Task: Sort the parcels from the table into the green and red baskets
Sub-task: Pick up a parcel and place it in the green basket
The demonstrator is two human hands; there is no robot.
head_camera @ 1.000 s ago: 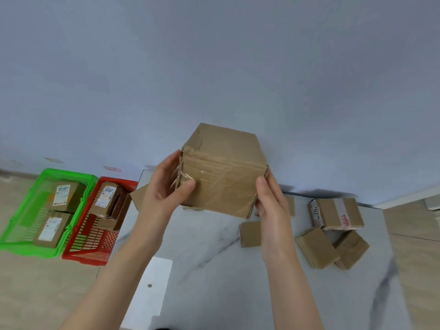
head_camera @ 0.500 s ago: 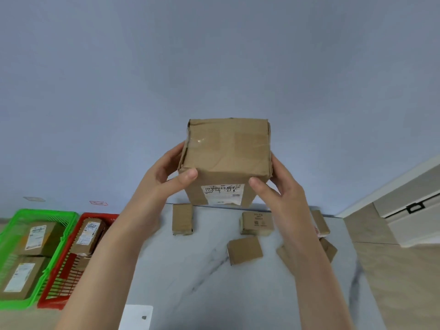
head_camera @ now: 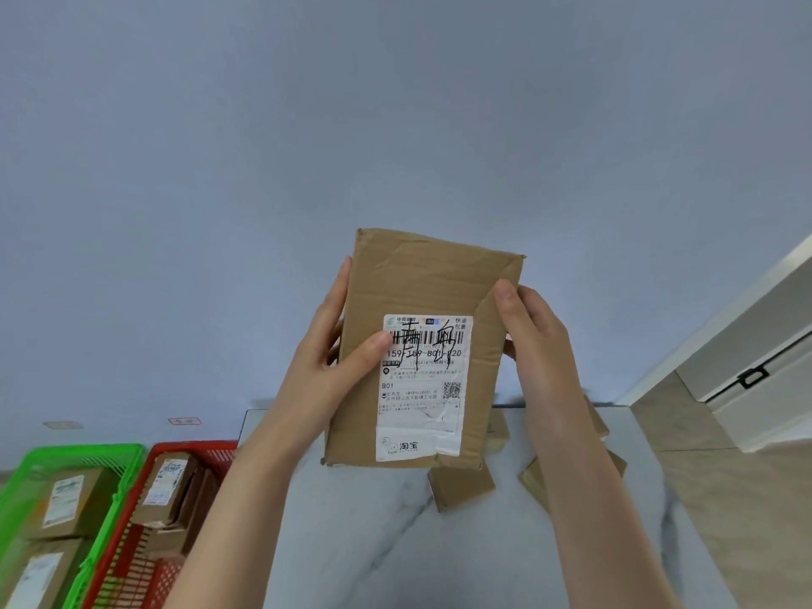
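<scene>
1. A brown cardboard parcel [head_camera: 408, 279] is held up between both hands, above the surface [head_camera: 373, 542], with its labelled face turned to the camera
2. The parcel's left edge is gripped by the left hand [head_camera: 325, 353]: the thumb is laid across the front, its tip touching the edge of the white shipping label [head_camera: 424, 389], and the fingers are wrapped behind
3. The right edge is gripped by the right hand [head_camera: 540, 340], its thumb pressed on the front near the upper right corner, where the cardboard is creased; its fingers are mostly hidden behind the parcel
4. A barcode overwritten with black handwriting, a QR code and printed lines are carried on the label, whose lower part is wrinkled
5. Below the hands, small parcels [head_camera: 461, 485] are seen on the white marbled surface: one just under the held parcel's lower edge, one against the inner side of the right forearm, others partly hidden behind the right wrist
6. Left of the left forearm, the red basket [head_camera: 193, 446] and the green basket [head_camera: 88, 452] are set side by side, the red one nearer the arm
7. Labelled boxes [head_camera: 167, 481] are held in both baskets
8. Right of the right hand, a white cabinet [head_camera: 755, 375] with a black latch is seen
</scene>
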